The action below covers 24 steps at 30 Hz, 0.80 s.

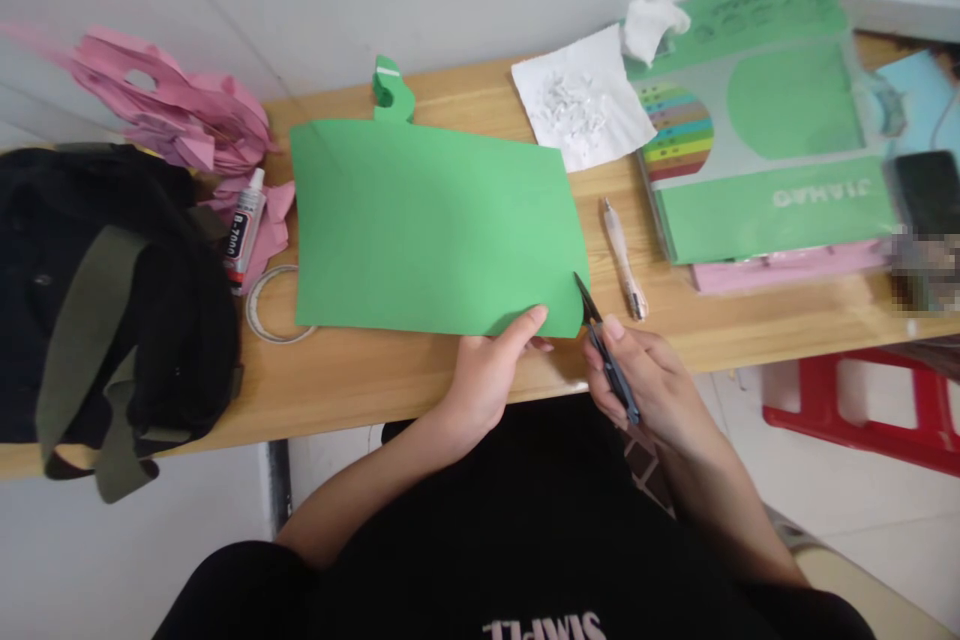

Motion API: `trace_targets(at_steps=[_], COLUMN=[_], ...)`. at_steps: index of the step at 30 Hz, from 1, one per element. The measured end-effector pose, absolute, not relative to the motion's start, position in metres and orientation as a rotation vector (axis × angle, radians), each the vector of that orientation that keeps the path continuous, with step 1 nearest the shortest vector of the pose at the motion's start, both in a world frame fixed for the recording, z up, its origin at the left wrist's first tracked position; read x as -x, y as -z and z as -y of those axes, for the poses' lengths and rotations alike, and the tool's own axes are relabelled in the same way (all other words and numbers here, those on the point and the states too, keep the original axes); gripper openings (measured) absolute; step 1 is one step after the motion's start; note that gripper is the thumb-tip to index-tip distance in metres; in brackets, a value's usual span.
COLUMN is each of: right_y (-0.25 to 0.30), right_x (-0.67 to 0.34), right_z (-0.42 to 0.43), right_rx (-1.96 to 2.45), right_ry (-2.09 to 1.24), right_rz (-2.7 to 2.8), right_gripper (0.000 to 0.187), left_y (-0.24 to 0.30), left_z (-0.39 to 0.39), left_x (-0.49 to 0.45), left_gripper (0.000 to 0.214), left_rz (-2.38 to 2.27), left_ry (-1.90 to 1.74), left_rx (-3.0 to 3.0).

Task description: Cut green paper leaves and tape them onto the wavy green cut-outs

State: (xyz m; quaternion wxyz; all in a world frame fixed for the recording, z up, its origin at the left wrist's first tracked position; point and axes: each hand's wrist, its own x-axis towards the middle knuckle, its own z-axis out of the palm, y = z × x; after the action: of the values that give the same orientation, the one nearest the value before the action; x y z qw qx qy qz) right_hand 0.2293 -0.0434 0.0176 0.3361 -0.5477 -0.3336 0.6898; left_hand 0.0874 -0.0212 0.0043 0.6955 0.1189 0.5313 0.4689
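Note:
A large sheet of green paper [427, 225] lies over the wooden table, its near right corner lifted toward me. My left hand [487, 370] pinches the near edge close to that corner, thumb on top and fingers underneath. In my right hand [645, 375] is a pair of small thread snips [611, 370] with dark blades and a grey-blue body. The blades meet the right edge of the paper, one blade showing over its top face. Just right of the paper lies a clear pen [622, 260].
Left are a black bag [112, 310], a glue tube [246, 230], a tape roll [277, 305] and crumpled pink paper [172, 105]. Behind stand a green tape dispenser [392, 90] and a white napkin [581, 100] with scraps. A paper pack [765, 120] lies right, above a red stool [862, 410].

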Motion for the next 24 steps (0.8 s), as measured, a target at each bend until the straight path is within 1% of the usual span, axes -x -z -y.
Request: trace_targets(at_steps=[5, 9, 15, 18, 21, 22, 24], right_y=[-0.017, -0.018, -0.036, -0.048, -0.056, -0.057, -0.057], right_x=[-0.231, -0.233, -0.239, -0.241, -0.242, -0.241, -0.241], right_z=[0.043, 0.045, 0.054, 0.064, 0.072, 0.074, 0.075], right_rx=[1.431, 1.381, 1.455, 1.496, 1.441, 1.393, 1.290], right_ry=[-1.822, -1.913, -2.000, -1.972, -1.998, -2.031, -2.123], right_rz=[0.851, 0.799, 0.735, 0.686, 0.599, 0.579, 0.566], right_gripper=[0.047, 0.051, 0.052, 0.053, 0.059, 0.060, 0.061], left_y=[-0.005, -0.005, -0.004, -0.004, -0.008, -0.010, -0.016], left_z=[0.021, 0.021, 0.020, 0.020, 0.021, 0.022, 0.024], left_x=[-0.086, -0.085, -0.085, -0.081, -0.076, -0.074, -0.073], left_gripper=[0.019, 0.017, 0.022, 0.035, 0.048, 0.048, 0.041], left_rz=[-1.116, -1.047, -1.062, -1.024, -0.871, -0.816, -0.748], left_ry=[-1.028, -1.028, -1.012, -0.899, -0.679, -0.623, -0.586], left_rx=[-0.245, -0.267, -0.262, -0.339, -0.422, -0.449, -0.501])
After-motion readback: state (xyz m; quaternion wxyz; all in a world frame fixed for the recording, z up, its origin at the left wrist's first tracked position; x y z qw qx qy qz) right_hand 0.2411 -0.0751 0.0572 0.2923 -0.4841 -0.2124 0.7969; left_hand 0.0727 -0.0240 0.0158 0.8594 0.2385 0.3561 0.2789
